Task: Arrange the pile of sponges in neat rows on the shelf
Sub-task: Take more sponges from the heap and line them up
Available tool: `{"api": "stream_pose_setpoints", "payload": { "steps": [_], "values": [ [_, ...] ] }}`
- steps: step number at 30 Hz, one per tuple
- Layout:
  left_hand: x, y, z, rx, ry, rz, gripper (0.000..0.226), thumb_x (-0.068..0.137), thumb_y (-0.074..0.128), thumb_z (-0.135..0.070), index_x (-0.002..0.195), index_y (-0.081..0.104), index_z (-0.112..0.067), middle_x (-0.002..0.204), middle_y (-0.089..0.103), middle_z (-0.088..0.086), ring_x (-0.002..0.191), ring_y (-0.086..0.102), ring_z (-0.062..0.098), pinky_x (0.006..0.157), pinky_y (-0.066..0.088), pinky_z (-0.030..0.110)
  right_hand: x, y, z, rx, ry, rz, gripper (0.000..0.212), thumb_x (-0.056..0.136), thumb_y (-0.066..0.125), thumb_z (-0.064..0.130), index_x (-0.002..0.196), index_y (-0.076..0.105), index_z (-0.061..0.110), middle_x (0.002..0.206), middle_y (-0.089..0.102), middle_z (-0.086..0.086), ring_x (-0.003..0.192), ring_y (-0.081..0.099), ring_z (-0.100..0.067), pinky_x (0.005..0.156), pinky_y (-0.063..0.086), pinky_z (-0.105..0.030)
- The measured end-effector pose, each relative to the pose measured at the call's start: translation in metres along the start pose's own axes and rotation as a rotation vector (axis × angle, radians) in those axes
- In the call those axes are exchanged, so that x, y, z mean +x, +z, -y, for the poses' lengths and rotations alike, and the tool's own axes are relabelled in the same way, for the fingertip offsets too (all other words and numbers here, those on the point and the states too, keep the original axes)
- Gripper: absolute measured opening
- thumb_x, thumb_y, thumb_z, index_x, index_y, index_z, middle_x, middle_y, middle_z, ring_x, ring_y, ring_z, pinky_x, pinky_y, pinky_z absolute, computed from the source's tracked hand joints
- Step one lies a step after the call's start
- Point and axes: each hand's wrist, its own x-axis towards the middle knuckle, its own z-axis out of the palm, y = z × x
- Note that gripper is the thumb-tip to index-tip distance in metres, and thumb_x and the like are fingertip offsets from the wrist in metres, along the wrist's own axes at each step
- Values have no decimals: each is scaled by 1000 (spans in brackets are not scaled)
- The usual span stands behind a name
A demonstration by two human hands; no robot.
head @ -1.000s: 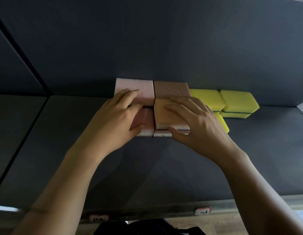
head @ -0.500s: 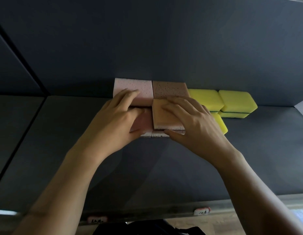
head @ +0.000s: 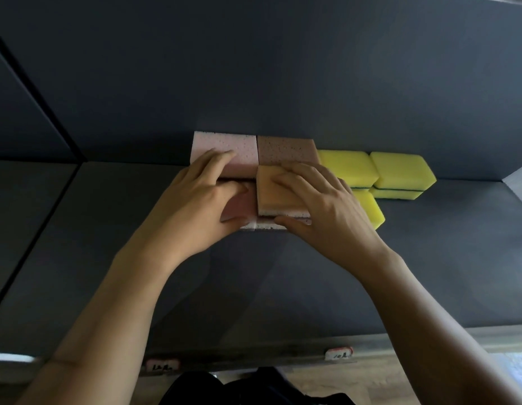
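Head view: on the dark shelf [head: 253, 287], the right hand [head: 327, 209] curls over the orange sponge [head: 271, 197], fingers on top and thumb at the front edge, gripping it on a lower sponge [head: 268, 226] in the front row. The left hand [head: 195, 206] lies flat across the pink sponges [head: 242, 150], pressing, not gripping. Yellow sponges [head: 400, 171] sit to the right. To square up well, slide the orange sponge until its edges sit flush with its neighbours, pressing lightly so the foam doesn't buckle.
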Motion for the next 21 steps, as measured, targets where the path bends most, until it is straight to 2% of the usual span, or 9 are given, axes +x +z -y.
{"api": "stream_pose_setpoints", "payload": {
  "steps": [4, 9, 14, 21],
  "values": [
    [-1, 0, -7, -7, -24, 9, 47, 82, 70, -41, 128, 61, -34, 159, 19, 3, 149, 10, 23, 113, 24, 46, -2, -1, -3, 55, -31, -18, 55, 85, 72, 37, 134, 56, 18, 143, 51, 1, 136, 41, -22, 103, 44, -41],
    [-1, 1, -11, -8, -73, 22, 44, 84, 70, -38, 127, 62, -34, 160, 13, 1, 149, 4, 21, 115, 19, 43, -5, -4, -5, 58, -34, -62, 54, 85, 74, 34, 133, 57, 16, 139, 54, 0, 134, 43, -25, 105, 42, -38],
    [1, 2, -12, -27, -85, 15, 42, 82, 71, -39, 124, 64, -35, 160, 16, 1, 149, 5, 21, 114, 22, 45, -7, 1, -7, 76, -30, -33, 57, 82, 76, 33, 133, 55, 18, 141, 51, 0, 135, 42, -22, 105, 44, -39],
    [1, 3, -13, -32, -80, 23, 43, 82, 71, -40, 123, 63, -36, 159, 16, 2, 149, 5, 23, 113, 23, 48, -2, 5, -9, 75, -25, -29, 58, 82, 75, 41, 132, 55, 21, 142, 50, 3, 137, 40, -20, 103, 43, -37]
  ]
}}
